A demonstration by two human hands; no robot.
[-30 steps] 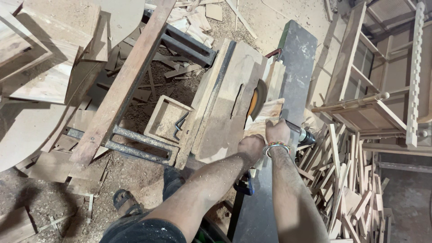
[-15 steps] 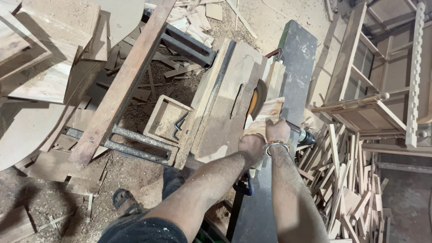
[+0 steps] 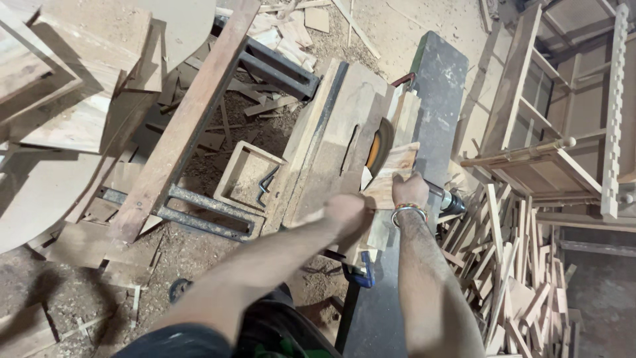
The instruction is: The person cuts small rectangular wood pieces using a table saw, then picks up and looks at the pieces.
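- We've got both hands down at the saw bench (image 3: pixel 331 152), a dusty wooden top with a dark slot in it.
- Our right hand (image 3: pixel 409 190) is clamped on a short wood piece (image 3: pixel 392 176), pale with darker grain. It has a beaded bracelet (image 3: pixel 409 210) on the wrist.
- That wood piece sits on the bench top, pushed right up against the round blade (image 3: pixel 377 149), which sticks up out of the slot and shows an orange centre.
- Our left hand (image 3: pixel 346 211) is just beside the right one, at the near edge of the bench. It's blurred, so we can't tell whether it grips anything or just rests there.
- Right of the blade runs a long dark metal table (image 3: pixel 434 99), stretching away from us.
- Under our hands there's a blue clamp (image 3: pixel 363 277) on the bench edge.
- Left of the bench sits a shallow wooden box (image 3: pixel 246 179) with a bent black key in it, resting on a metal frame (image 3: pixel 199 212) over a floor thick with sawdust.
- A long reddish plank (image 3: pixel 189 119) leans across that frame.
- On the right there's a heap of thin wood offcuts (image 3: pixel 523 265), and behind it a wooden rack (image 3: pixel 563 119) with turned spindles.
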